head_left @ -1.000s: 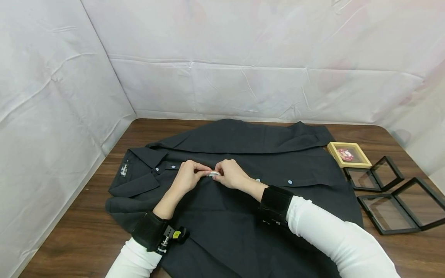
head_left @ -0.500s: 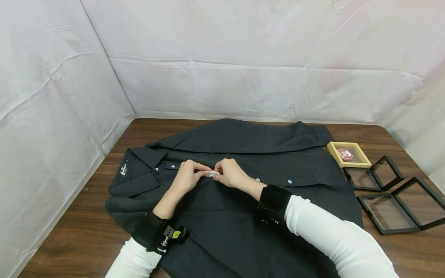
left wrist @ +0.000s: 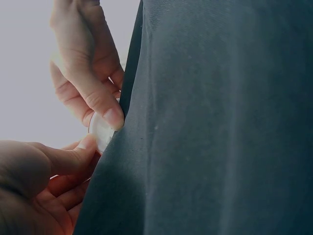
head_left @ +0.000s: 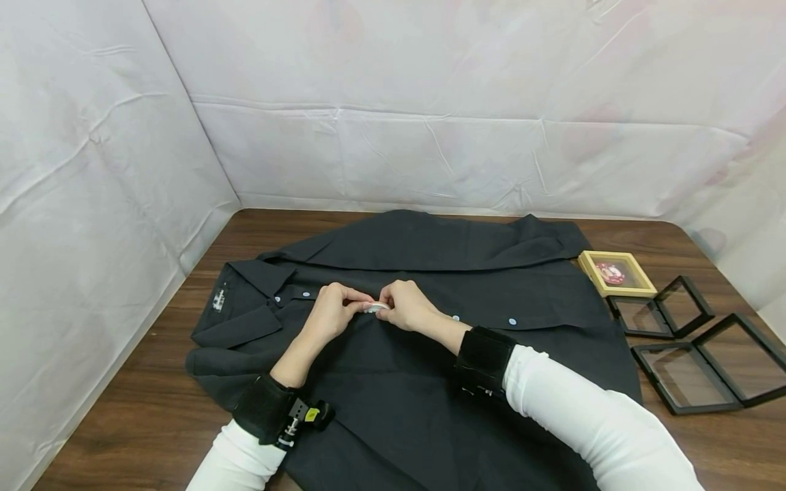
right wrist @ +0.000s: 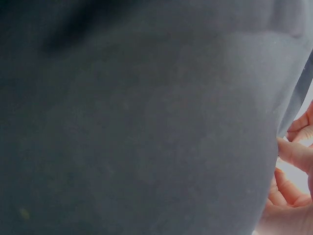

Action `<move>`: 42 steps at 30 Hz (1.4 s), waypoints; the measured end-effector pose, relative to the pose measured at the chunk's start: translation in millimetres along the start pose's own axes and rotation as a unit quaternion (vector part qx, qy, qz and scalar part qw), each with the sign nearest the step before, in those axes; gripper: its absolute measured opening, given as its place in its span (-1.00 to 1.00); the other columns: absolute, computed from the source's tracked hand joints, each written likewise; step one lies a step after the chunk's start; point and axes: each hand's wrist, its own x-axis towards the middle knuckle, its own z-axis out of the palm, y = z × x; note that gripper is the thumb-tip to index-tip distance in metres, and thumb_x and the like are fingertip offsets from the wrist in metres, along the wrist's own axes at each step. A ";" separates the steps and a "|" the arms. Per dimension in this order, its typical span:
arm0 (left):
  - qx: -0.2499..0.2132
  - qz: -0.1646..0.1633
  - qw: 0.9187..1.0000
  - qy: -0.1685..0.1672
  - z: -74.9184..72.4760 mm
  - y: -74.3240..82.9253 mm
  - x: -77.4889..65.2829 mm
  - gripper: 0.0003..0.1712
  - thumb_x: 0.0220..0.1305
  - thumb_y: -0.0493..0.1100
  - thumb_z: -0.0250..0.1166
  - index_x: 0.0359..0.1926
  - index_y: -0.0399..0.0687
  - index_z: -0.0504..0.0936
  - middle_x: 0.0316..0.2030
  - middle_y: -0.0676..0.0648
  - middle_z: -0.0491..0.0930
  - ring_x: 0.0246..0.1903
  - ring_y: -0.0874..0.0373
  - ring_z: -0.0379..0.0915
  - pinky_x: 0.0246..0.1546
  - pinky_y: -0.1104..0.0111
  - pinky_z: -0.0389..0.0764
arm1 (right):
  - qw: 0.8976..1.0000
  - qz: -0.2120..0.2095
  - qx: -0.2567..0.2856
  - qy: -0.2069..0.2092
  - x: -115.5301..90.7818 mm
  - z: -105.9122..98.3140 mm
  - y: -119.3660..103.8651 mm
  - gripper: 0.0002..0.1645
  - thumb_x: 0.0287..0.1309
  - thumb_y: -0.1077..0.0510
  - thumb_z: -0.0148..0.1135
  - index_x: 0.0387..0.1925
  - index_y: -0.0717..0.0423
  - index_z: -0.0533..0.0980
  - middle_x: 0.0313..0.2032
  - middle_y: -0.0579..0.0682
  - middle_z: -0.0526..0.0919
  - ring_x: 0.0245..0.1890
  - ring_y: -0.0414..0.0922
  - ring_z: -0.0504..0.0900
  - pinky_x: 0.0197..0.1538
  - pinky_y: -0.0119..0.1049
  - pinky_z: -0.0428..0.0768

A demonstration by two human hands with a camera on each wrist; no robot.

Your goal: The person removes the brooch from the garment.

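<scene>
A dark button-up shirt [head_left: 393, 395] lies spread on its back, with its collar [head_left: 245, 300] toward the left. Over its button placket my left hand [head_left: 329, 312] and right hand [head_left: 410, 307] meet from either side. Between them is a small round white badge [left wrist: 101, 131], pinched at its edge by the thumb and fingers of each hand. In the left wrist view the badge sits right at the raised fold of the shirt, which hides part of it. The right wrist view is mostly cloth, with fingers [right wrist: 296, 154] at its right edge.
To the right on the wooden table [head_left: 117, 423] lie a yellow-framed display box [head_left: 620, 290] with a pink ornament inside and two unfolded black frames, one small [head_left: 641, 334] and one larger [head_left: 706, 411]. White sheeting [head_left: 393, 164] rises behind and at the left.
Both hands stay at the same spot on the placket. The right hand and forearm have shifted very slightly left; the badge remains between the fingertips.
</scene>
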 end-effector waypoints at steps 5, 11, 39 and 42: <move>0.000 0.006 1.000 0.000 -0.2 -0.2 -0.3 -0.90 0.01 -0.25 0.35 -0.40 -0.16 0.73 -0.42 -0.08 0.66 -0.45 0.14 0.50 -0.51 0.40 0.44 | 1.000 0.000 0.000 -0.002 0.5 -0.1 0.2 -0.80 -0.02 0.20 0.32 -0.66 0.08 0.51 -0.71 -0.16 0.44 -0.66 -0.23 0.37 -0.57 -0.48 0.29; 0.000 0.011 1.000 0.001 -0.3 -1.3 0.0 -0.91 0.00 -0.26 0.35 -0.41 -0.16 0.73 -0.42 -0.09 0.66 -0.46 0.14 0.50 -0.52 0.41 0.43 | 1.000 0.006 0.009 -0.007 0.0 -0.7 0.2 -0.81 -0.02 0.19 0.33 -0.64 0.09 0.52 -0.69 -0.16 0.46 -0.67 -0.23 0.38 -0.58 -0.48 0.31; -0.013 0.010 1.000 -0.011 -1.4 -4.1 -0.2 -0.90 -0.01 -0.26 0.36 -0.41 -0.17 0.73 -0.42 -0.10 0.66 -0.51 0.18 0.46 -0.56 0.44 0.39 | 0.999 -0.014 0.031 -0.009 -6.5 -2.7 5.0 -0.90 -0.02 0.16 0.33 -0.51 0.11 0.60 -0.62 -0.15 0.54 -0.64 -0.27 0.43 -0.55 -0.49 0.38; -0.013 0.007 1.000 -0.013 -1.6 -4.5 -0.3 -0.90 -0.01 -0.26 0.35 -0.40 -0.18 0.73 -0.42 -0.10 0.66 -0.49 0.16 0.48 -0.54 0.42 0.42 | 0.999 -0.017 0.040 -0.003 -7.3 -4.9 6.5 -0.90 -0.01 0.16 0.32 -0.46 0.12 0.62 -0.59 -0.14 0.58 -0.62 -0.29 0.46 -0.54 -0.50 0.41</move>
